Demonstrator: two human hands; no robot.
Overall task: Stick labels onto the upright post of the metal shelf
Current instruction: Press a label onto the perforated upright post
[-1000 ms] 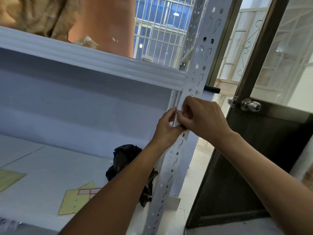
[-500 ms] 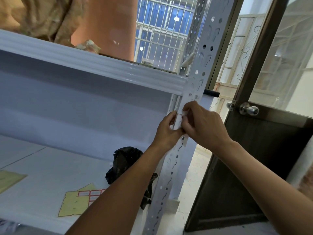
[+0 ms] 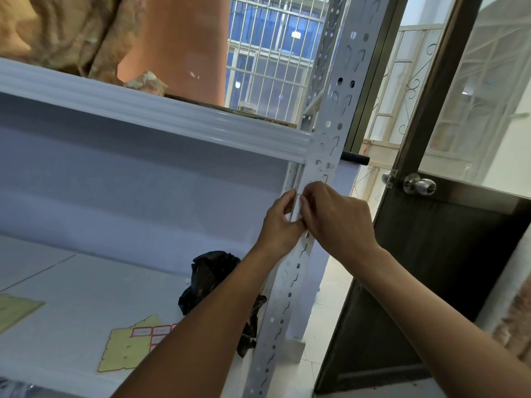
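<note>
Nearest, at the bottom edge: two bare forearms, reaching up and away toward the shelf. Under the left forearm, flat on the lower shelf board (image 3: 71, 282), a yellow backing sheet (image 3: 126, 354) carrying a few red-bordered stickers (image 3: 152, 332) at its right side, partly hidden by the arm. A second yellowish sheet (image 3: 14, 308) at the far left edge of the same board. Behind the forearm, a crumpled black plastic bag (image 3: 209, 277) on the board, just beside the upright post (image 3: 288, 285). Farther up, both hands meeting at the post, just below the upper shelf beam (image 3: 172, 117). Left hand (image 3: 280, 224): fingers curled, thumb and forefinger close together, pinching the left edge of a small white label (image 3: 297, 208) with a thin red border. Right hand (image 3: 337, 218): fingers bent and held together, tips pressed on the same label from the right. Label lying against the front face of the post near its left edge, mostly covered by the fingertips; not possible to tell if stuck down fully. Post white, full of round holes and slots, running from the bottom of the view to the top. On the upper shelf, a large orange-brown cylinder (image 3: 178, 44) and a crumpled beige cloth (image 3: 71, 33) beside it. Behind these, a barred window (image 3: 267, 61). To the right, a short black rod (image 3: 355, 159) sticking out beside the post, then a dark door (image 3: 431, 282) with a glass panel and a round metal knob (image 3: 419, 183).
</note>
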